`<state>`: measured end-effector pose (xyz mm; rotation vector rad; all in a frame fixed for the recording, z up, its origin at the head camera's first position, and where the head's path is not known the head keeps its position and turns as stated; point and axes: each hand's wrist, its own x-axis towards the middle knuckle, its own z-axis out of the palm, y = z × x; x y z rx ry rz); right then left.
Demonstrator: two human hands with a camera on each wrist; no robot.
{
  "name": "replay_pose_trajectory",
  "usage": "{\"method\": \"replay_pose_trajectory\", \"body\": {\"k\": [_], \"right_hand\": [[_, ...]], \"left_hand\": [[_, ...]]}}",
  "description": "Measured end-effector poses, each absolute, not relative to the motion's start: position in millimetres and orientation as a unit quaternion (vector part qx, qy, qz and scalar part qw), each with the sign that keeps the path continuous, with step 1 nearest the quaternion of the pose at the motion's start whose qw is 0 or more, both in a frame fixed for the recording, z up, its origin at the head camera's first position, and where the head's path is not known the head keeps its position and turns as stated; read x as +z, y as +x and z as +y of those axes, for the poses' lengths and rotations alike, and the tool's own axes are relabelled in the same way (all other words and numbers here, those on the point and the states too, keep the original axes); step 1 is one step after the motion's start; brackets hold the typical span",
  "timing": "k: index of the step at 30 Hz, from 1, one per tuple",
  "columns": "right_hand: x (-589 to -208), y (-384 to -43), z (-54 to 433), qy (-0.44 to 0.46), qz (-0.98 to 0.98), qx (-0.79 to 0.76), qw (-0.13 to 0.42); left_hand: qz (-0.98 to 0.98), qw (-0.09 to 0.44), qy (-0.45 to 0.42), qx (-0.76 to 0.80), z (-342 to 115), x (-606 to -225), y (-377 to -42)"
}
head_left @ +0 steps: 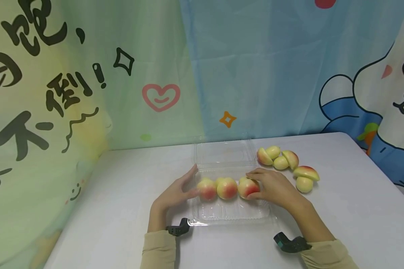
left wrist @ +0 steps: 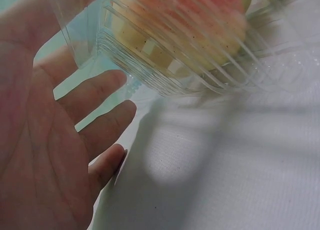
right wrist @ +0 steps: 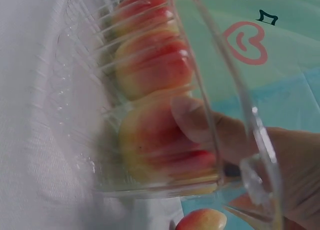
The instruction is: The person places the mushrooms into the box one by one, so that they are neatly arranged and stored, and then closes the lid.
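Observation:
A clear plastic clamshell box [head_left: 222, 213] sits on the table, its lid [head_left: 225, 153] folded back. Inside, a row of red-and-yellow toy peaches runs across it: a left peach [head_left: 207, 189], a middle peach [head_left: 227, 188] and a right peach [head_left: 248, 188]. Paler yellow tops show just behind them. My right hand [head_left: 272, 186] reaches over the box's right wall and holds the right peach, with its thumb [right wrist: 192, 120] against the front. At the left wall, my left hand [head_left: 176, 190] has its fingers extended, thumb tip close to the left peach; its palm [left wrist: 45, 140] is bare.
Behind my right hand lie several more peach-coloured pieces, among them a red-capped piece [head_left: 306, 172] against a small yellow ball [head_left: 304, 184]. The white table [head_left: 121, 209] ends at a printed curtain [head_left: 256, 74]. Each wrist wears a black camera mount [head_left: 291, 243].

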<state>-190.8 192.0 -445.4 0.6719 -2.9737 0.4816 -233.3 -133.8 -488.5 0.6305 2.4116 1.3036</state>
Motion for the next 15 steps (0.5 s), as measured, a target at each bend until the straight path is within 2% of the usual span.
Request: {"method": "replay_pose_trajectory", "body": {"k": [15], "right_hand": [[-442.2, -192.7, 195.4, 0.186, -0.957, 0.220, 0.032]], "left_hand": [[0.851, 0.156, 0.223, 0.450, -135.7, -496.0, -236.5]]}}
